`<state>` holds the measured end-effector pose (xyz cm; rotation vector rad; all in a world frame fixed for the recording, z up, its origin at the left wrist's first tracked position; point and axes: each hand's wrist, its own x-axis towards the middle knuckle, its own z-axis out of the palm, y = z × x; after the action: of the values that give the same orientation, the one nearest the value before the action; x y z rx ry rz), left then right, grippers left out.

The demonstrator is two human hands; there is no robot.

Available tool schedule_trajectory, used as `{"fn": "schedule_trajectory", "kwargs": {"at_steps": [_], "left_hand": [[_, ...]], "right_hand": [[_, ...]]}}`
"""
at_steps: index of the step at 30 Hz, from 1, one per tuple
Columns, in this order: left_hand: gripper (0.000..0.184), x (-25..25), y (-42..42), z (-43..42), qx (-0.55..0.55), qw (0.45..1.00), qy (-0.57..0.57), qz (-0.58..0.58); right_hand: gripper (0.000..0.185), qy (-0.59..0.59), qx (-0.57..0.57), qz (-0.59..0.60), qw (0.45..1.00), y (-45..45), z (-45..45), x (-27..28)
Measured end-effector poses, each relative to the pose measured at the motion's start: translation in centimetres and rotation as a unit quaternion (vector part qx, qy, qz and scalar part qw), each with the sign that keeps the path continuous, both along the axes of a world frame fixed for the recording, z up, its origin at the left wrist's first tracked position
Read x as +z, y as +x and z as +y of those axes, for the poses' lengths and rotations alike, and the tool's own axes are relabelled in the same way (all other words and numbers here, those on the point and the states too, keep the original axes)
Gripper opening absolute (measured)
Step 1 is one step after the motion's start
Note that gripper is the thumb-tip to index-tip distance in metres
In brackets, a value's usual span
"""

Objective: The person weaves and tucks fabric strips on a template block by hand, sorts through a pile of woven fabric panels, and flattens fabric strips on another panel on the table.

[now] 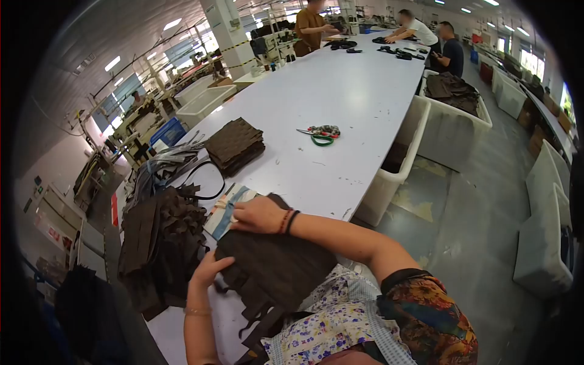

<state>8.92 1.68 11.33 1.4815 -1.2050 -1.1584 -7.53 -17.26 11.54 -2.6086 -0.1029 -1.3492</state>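
My left hand [208, 269] is at the near left edge of a dark brown woven piece with loose strip ends [277, 264]. Its thumb lies on the piece and the other fingers are partly hidden, gripping that edge. My right hand [263, 215] rests across the top of the same piece. Its curled fingertips meet a flat white pad [216, 222] with a light blue band [229, 208] around it; what they pinch is hidden. Left of my hands lies a heap of brown strip pieces [155, 243]. A black cord loop [210, 193] lies just beyond the pad.
A stack of brown woven panels [236, 146], grey strips [161, 170] and green-handled scissors [322, 140] lie on the long white table [347, 85]. White bins [395, 176] line its right side. Several people [313, 27] stand at the far end beside black items [344, 44].
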Motion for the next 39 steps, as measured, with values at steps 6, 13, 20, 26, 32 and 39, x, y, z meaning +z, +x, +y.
{"fn": "schedule_trajectory", "kwargs": {"at_steps": [6,13,20,26,32,39], "left_hand": [[0.036,-3.5,5.0,4.7,0.162,0.936,0.072,-0.303],[0.050,-3.8,-3.6,3.3,0.145,0.829,-0.141,-0.522],[0.067,-8.9,-5.5,1.9,0.047,0.780,-0.116,-0.613],[0.067,-8.7,-4.9,1.8,0.034,0.791,-0.103,-0.602],[0.063,-8.7,-4.9,2.1,0.040,0.809,-0.103,-0.577],[0.063,-8.1,-5.5,2.6,0.044,0.818,-0.091,-0.567]], "right_hand": [[0.029,-0.036,0.048,0.053,0.997,6.5,0.5,-4.5],[0.018,-0.095,-0.002,0.077,0.992,7.5,-0.3,-9.5],[0.023,0.026,0.012,0.129,0.991,5.3,1.6,-5.7],[0.032,-0.014,0.055,0.169,0.984,2.6,2.5,-9.8],[0.032,-0.012,0.058,0.110,0.992,2.9,2.3,-10.7],[0.030,0.006,0.063,0.110,0.992,2.5,2.4,-10.4]]}}
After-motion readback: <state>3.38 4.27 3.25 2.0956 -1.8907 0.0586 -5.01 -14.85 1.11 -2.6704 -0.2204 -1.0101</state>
